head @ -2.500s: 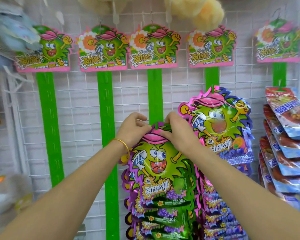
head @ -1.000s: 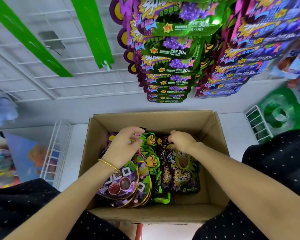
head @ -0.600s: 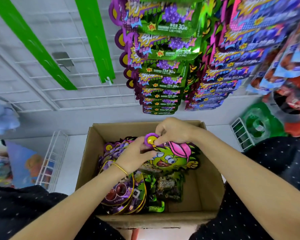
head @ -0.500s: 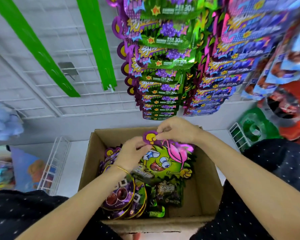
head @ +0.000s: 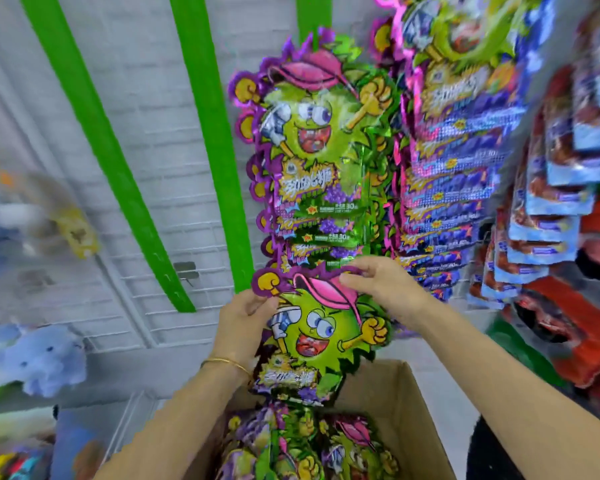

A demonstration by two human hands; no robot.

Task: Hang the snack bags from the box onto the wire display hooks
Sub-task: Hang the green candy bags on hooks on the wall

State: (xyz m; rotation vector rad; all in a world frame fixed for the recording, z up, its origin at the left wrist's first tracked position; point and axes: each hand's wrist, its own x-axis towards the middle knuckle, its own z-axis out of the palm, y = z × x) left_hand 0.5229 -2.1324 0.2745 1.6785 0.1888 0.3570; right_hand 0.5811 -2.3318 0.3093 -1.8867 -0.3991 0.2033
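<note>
Brown cardboard box (head: 399, 403) at 6 o'clock, with loose green-purple cartoon snack bags (head: 312, 448) lying inside. Just above it, mid-frame: green foil snack bag with cartoon face and pink cap (head: 323, 337), upright, clear of the box. Left hand (head: 243, 323) grips its 9 o'clock edge. Right hand (head: 385, 289) pinches its top edge at 1 o'clock. At 12 o'clock from it, a column of matching hung bags (head: 319, 150) on white wire grid (head: 146, 98). Green plastic strip (head: 208, 133) at 11 o'clock.
</note>
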